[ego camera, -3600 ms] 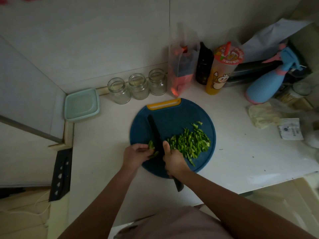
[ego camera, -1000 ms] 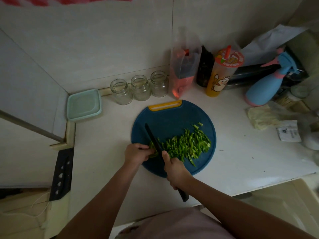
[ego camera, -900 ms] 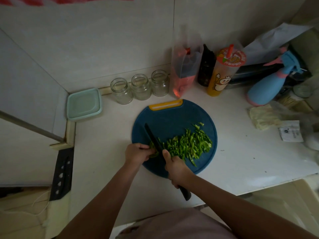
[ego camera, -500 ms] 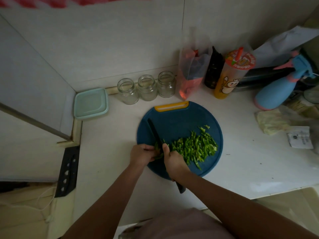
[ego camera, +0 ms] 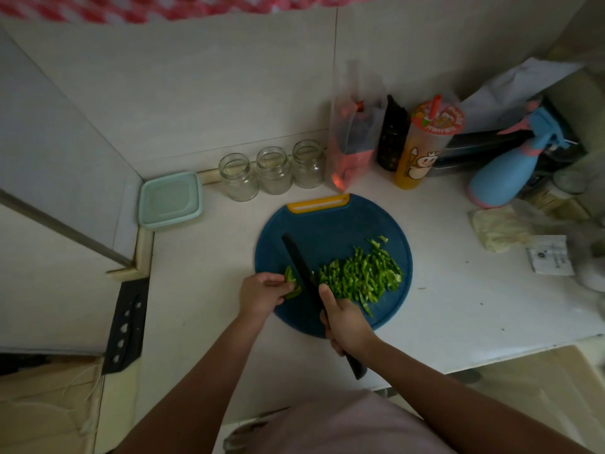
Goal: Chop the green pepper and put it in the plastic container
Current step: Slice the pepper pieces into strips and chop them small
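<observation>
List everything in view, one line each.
cutting board: 1, blue, counter centre
chopped pepper: 1 pile, green, board's right half
pepper piece: 1, green, board's left edge
knife: 1, black, blade between piece and pile
plastic container: 1, pale green, back-left corner
glass jars: 3, clear, row along wall
plastic bag: 1, clear, right of jars
drink cup: 1, orange, behind board
spray bottle: 1, blue and pink, far right
left hand: 1, holds pepper piece
right hand: 1, grips knife handle

The cutting board [ego camera: 330, 231] is dark blue with a yellow-orange handle strip [ego camera: 317, 203]. The chopped pepper [ego camera: 360, 278] is bright green, the knife [ego camera: 299, 263] black. The plastic container [ego camera: 170, 199] is pale mint. The cup [ego camera: 422, 149] is orange with a cartoon figure; the spray bottle [ego camera: 504, 178] light blue, trimmed pink. The cloth [ego camera: 163, 8] is red-and-white checked.
</observation>
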